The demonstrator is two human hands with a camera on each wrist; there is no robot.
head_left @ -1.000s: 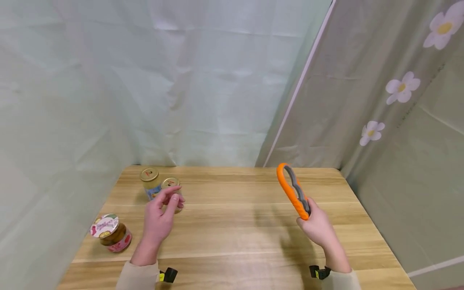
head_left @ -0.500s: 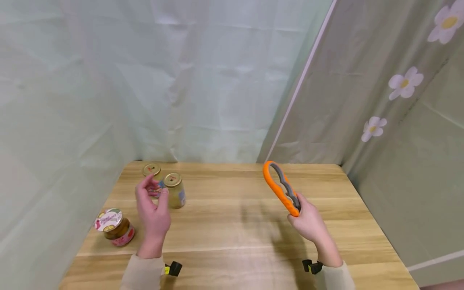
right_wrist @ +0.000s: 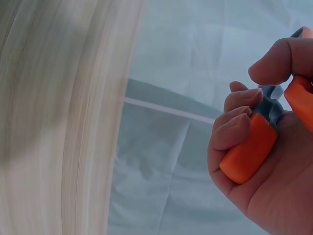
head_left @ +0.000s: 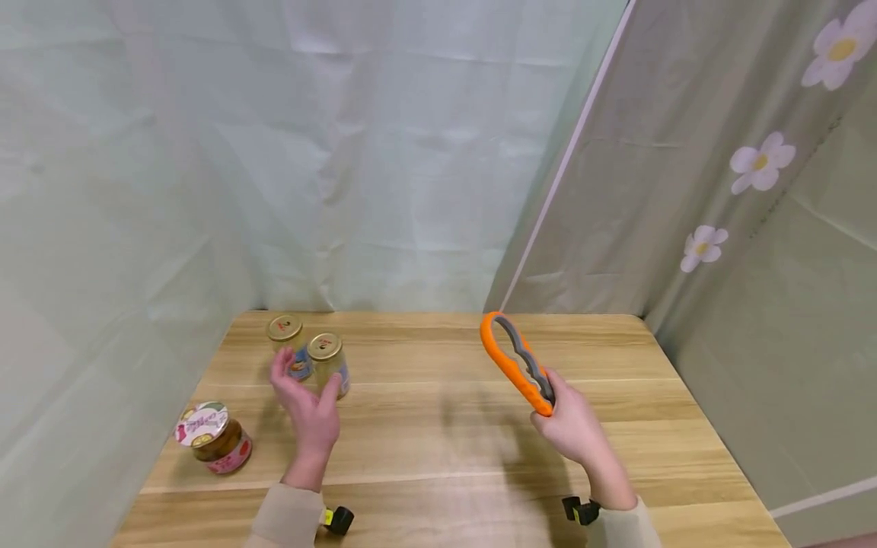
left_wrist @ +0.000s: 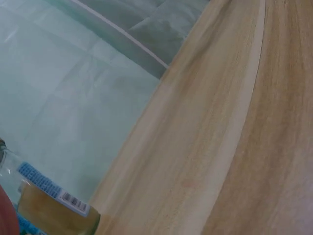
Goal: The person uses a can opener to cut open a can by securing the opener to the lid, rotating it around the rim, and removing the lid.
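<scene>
My left hand is beside a small glass jar with a gold lid, fingers loosely spread and thumb in front of the jar. Whether it touches the glass I cannot tell. Behind the fingertips stands a second gold-lidded jar, its lower part partly covered. In the left wrist view a jar with a blue label shows at the lower left corner. My right hand grips an orange and grey jar opener by one end, its loop pointing up and left above the table. Fingers curl round the orange handle in the right wrist view.
A wider jar with a patterned white lid and pink label stands at the table's left side. The wooden table meets pale curtains at its back and sides. A camera is strapped to each wrist.
My left hand drew back from over the jars, then shifted slightly right beside the nearer one, its thumb extending. My right hand moved left with the jar opener.
</scene>
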